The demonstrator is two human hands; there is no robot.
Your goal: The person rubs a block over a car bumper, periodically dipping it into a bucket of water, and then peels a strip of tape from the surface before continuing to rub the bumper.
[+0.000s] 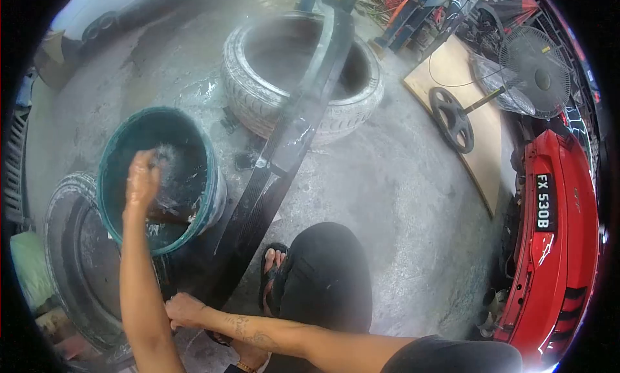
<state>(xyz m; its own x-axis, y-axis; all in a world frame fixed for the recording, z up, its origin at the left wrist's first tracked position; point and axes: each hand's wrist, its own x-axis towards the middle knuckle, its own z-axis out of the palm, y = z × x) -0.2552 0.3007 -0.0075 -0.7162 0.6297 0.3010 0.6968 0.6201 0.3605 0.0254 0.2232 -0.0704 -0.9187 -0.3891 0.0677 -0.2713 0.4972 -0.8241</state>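
My left hand (pixel 142 179) is over the open top of a green bucket (pixel 111 208), wet, with its fingers curled round something I cannot make out beside a pale, blurred splash. Dark water is visible inside the bucket. A long dark part (pixel 274 160) with a woven-looking, glossy surface slants from my lap side up across a tire (pixel 258 108). My right hand (pixel 185 310) is closed at the lower end of this part, its fingertips partly hidden.
Another tire (pixel 58 244) lies left of the bucket. At the right are a wooden board (pixel 481 166), a steering wheel (pixel 452 120), a fan (pixel 535 72) and a red car panel (pixel 578 244). My sandaled foot (pixel 271 263) is on the concrete floor (pixel 420 244).
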